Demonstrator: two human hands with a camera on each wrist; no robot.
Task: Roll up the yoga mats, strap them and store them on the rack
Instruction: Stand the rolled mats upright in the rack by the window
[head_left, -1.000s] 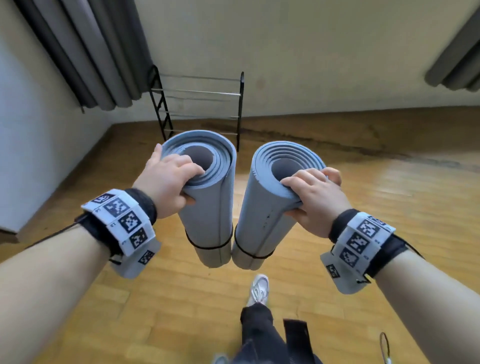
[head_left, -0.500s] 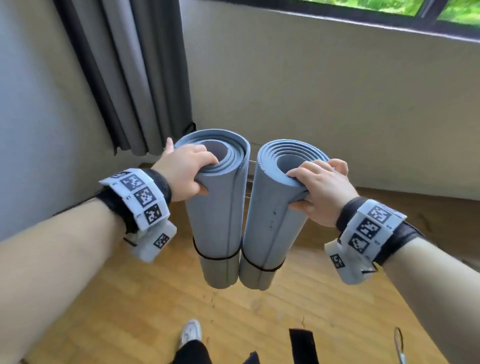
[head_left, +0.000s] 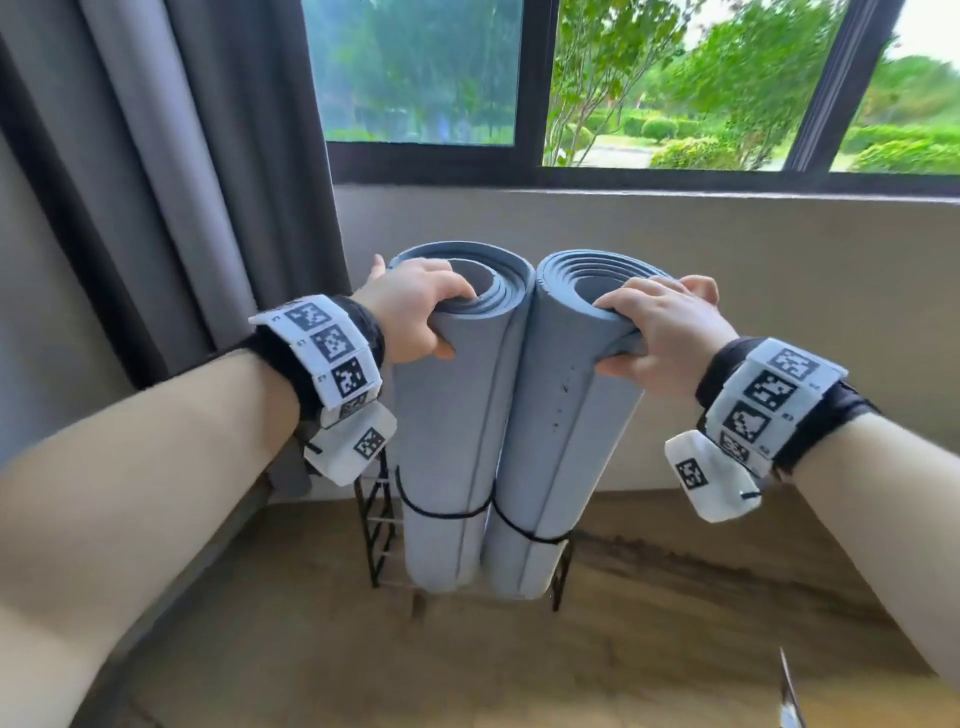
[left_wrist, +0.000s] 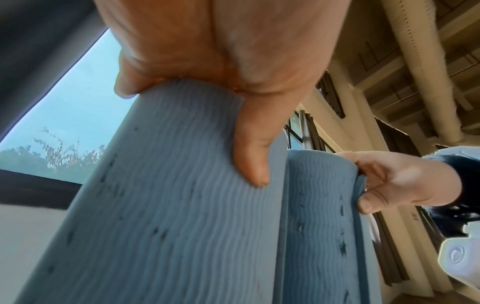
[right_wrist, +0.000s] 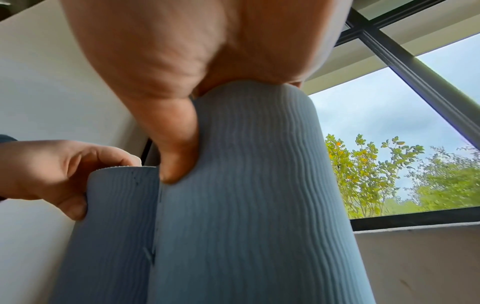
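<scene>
Two rolled mats up in the air, side by side and touching; the left hand (head_left: 415, 306) grips the top rim of the left mat (head_left: 447, 415), fingers hooked into the spiral core, thumb (left_wrist: 252, 160) pressed on the ribbed outer wall; the right hand (head_left: 660, 332) does the same on the right mat (head_left: 561, 431), fingers curled over the rim, thumb (right_wrist: 176, 152) on the outside. Each roll hangs down towards 6 o'clock from its grip, and a black strap (head_left: 441, 512) circles each one low down. Directly behind their lower ends stands the black wire rack (head_left: 376, 525), mostly hidden by the mats themselves; wooden floor (head_left: 675, 623) beneath; grey curtain (head_left: 182, 182) at 10 o'clock, window (head_left: 623, 83) at 12.
</scene>
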